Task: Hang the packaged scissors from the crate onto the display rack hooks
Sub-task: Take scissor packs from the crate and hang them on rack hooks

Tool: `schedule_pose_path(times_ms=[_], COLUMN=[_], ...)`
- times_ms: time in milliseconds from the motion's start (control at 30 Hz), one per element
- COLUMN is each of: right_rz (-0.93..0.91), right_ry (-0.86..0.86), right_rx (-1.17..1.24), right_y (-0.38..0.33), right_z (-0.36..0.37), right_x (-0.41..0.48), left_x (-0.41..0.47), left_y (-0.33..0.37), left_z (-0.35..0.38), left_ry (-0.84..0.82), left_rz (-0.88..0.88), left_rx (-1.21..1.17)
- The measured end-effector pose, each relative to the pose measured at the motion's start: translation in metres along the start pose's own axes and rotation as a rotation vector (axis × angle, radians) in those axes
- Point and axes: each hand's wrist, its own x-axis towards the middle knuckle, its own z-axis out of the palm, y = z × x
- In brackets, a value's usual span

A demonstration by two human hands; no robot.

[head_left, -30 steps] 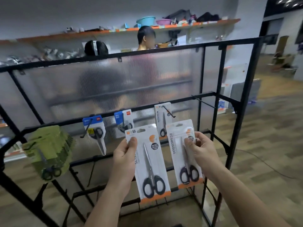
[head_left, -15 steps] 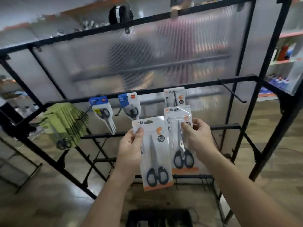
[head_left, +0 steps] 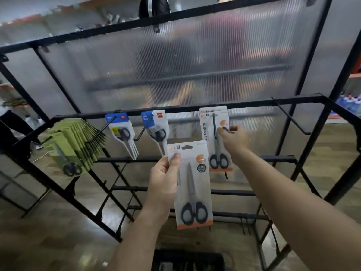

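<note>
My left hand (head_left: 163, 178) pinches a white and orange scissors pack (head_left: 192, 184) by its upper left edge, held upright in front of the rack. My right hand (head_left: 232, 138) reaches further in and pinches a second, like pack (head_left: 211, 133) at the hook, right in front of another pack hanging there (head_left: 213, 109). The black display rack (head_left: 195, 109) has hooks along its upper bar. A dark crate (head_left: 187, 260) sits on the floor below, its contents blurred.
Two blue-topped scissors packs (head_left: 122, 130) (head_left: 157, 128) hang left of centre. A thick fan of green packs (head_left: 76, 141) fills the far left hook. A bare hook (head_left: 291, 119) juts out at the right. A ribbed translucent panel (head_left: 175, 65) backs the rack.
My right hand has carried its pack forward and up to the hook with the hanging pack. My left hand has kept its pack lower and nearer. My view has tilted down.
</note>
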Motion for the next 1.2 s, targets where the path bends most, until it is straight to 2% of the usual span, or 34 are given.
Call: schedule_pose_path(times_ms=[233,500,667,867,1033,1200], right_rz=[0.052,-0.068,-0.221,-0.218,-0.230,-0.249], right_ry=[0.029,-0.087,-0.092,-0.145,-0.164,-0.204], right_rx=[-0.055,-0.210,-0.356,-0.416,-0.456,-0.508], right_y=[-0.006,-0.018,-0.016,-0.006,0.010,0.023], right_z=[0.007,-0.050,-0.093,-0.117,-0.124,-0.127], right_x=[0.026,-0.040,-0.089,-0.129,-0.139,-0.139], left_x=[0.002,0.011,0.028,0.042,0.070,0.116], left_y=[-0.002,-0.002,-0.005,-0.011,-0.012,-0.003], left_z=[0.003,0.030,0.043,0.052,0.064,0.080], left_ry=[-0.058,-0.121,-0.092,-0.087,-0.019,0.043], left_rz=[0.031,0.104,0.104,0.056,0.039,0.075], left_rx=[-0.013,0.004,0.051,0.141,0.213,0.389])
